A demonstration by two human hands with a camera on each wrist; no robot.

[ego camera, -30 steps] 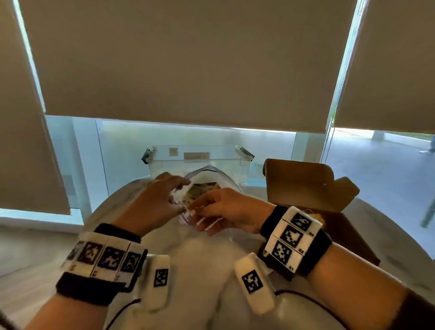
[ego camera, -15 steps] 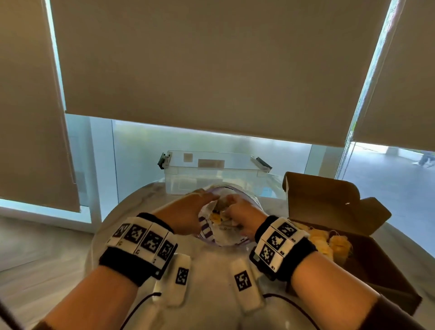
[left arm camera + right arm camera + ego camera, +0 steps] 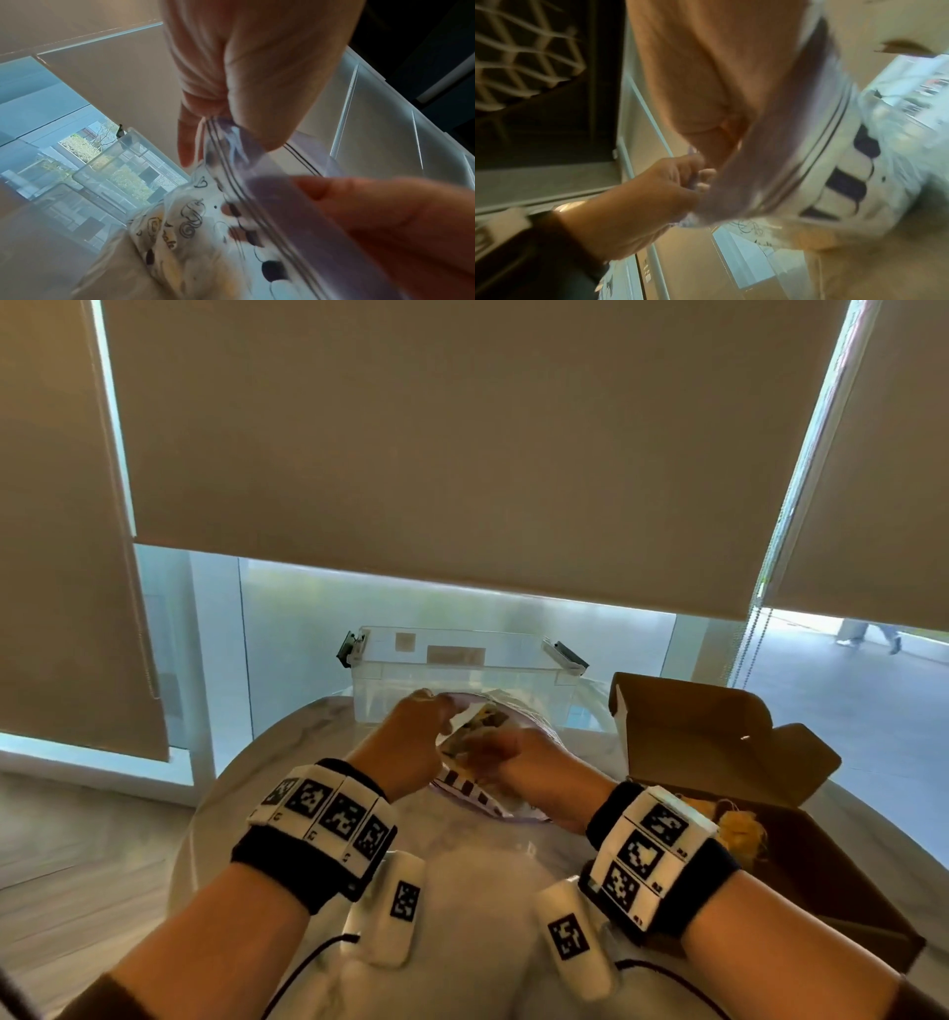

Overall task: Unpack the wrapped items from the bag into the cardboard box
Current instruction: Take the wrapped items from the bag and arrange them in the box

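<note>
On the pale round table (image 3: 462, 875), the left hand (image 3: 411, 742) pinches the purple zip rim of the clear printed plastic bag (image 3: 464, 780); the right hand (image 3: 534, 770) reaches into its mouth, grip hidden. The film looks thin and slippery, best held at that stiffer rim. Yellowish wrapped items (image 3: 739, 829) lie in the open brown cardboard box (image 3: 832, 880); more remain bagged.

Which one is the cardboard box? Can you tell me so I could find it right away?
Look at the round marble table under the window blinds. On its right side, beside the right hand, sits the cardboard box: brown, with its lid flap standing open and yellowish wrapped items inside. The clear plastic bin at the back is see-through, and the bag is floppy plastic with a purple zip edge.
</note>
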